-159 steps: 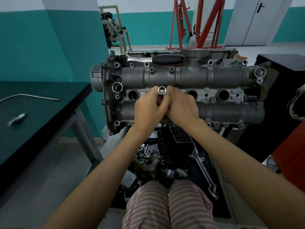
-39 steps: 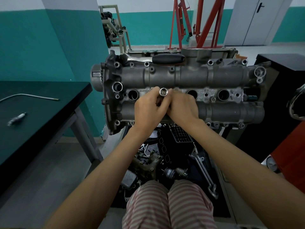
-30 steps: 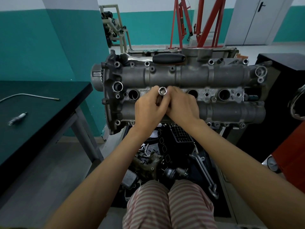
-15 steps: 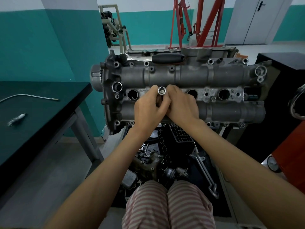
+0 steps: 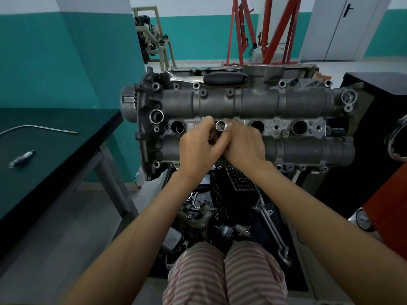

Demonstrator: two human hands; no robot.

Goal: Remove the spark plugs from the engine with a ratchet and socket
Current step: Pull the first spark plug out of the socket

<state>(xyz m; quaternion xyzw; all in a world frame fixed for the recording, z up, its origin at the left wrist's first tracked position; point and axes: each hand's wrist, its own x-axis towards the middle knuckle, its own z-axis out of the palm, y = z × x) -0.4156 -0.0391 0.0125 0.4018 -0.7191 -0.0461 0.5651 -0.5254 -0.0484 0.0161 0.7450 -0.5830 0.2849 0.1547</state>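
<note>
A grey engine head (image 5: 259, 102) stands in front of me with a row of spark plug wells. A chrome socket (image 5: 220, 125) sticks up out of the second well from the left, its open end facing me. My left hand (image 5: 201, 148) and my right hand (image 5: 244, 144) meet around it, and fingers of both pinch the socket just below its rim. The well under the hands is hidden. A ratchet (image 5: 224, 79) with a black handle lies on the far top of the engine. One removed spark plug (image 5: 21, 159) lies on the dark table at left.
The dark table (image 5: 55, 155) at left also carries a bent metal rod (image 5: 39, 128). Loose engine parts and a long wrench (image 5: 273, 232) lie on the floor mat below the engine. A black cabinet (image 5: 374, 128) stands at right, a red hoist frame (image 5: 264, 29) behind.
The hands have shifted slightly around the socket, fingers turning it in place. The socket stays in the same well; nothing else has moved.
</note>
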